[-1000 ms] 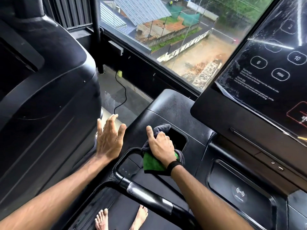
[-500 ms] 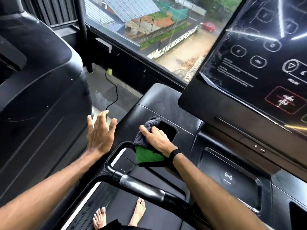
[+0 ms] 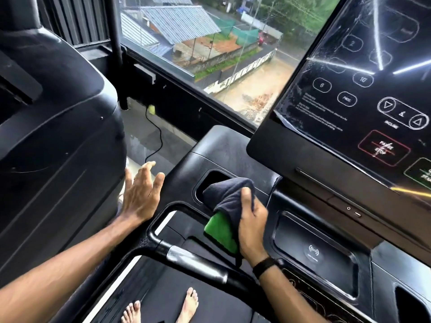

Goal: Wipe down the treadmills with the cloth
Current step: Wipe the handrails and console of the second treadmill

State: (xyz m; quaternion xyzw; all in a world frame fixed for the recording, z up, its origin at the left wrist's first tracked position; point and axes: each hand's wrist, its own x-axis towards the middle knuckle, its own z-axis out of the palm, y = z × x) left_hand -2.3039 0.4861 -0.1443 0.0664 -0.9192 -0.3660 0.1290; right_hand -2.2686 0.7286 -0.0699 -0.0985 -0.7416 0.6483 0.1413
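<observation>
At frame centre, the cloth [image 3: 227, 201] is gripped by the right hand [image 3: 253, 226] over the treadmill [image 3: 224, 145] recess; the left hand [image 3: 140, 194] is held open.

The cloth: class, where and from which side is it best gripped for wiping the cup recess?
Grip the cloth at its bunched middle, from above and the near side, as the right hand does. That probably leaves the dark end loose to reach the recess.
</observation>
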